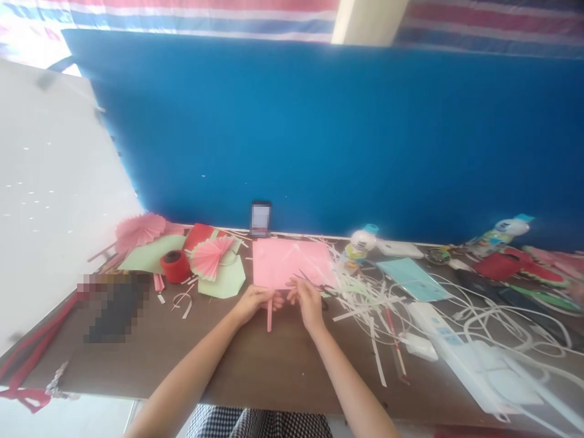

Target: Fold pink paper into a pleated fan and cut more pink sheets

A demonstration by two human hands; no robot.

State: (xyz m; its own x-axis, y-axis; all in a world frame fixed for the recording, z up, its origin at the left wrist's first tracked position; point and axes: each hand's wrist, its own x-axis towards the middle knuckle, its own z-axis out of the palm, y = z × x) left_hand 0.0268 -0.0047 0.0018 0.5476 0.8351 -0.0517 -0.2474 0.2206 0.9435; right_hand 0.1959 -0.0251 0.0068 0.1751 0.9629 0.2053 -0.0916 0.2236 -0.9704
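Observation:
My left hand point(258, 301) is closed in a pinch on a narrow pink paper strip point(269, 316), which hangs down over the table. Close beside it, my right hand point(309, 302) has its fingers curled. Dark scissors point(314, 282) lie against this hand, their blades pointing up and left and their handle partly hidden behind it. Both hands are at the near edge of a pink paper sheet point(292, 260) lying flat on the table. Whether the right fingertips touch the strip is too small to tell.
Pink paper fans point(212, 257), green paper point(223, 281) and a red ribbon roll point(175, 266) lie left. White paper strips point(365, 298), a bottle point(360, 246), a power strip point(449, 353) and tangled cables spread right. A phone point(260, 219) leans against the blue partition point(292, 134).

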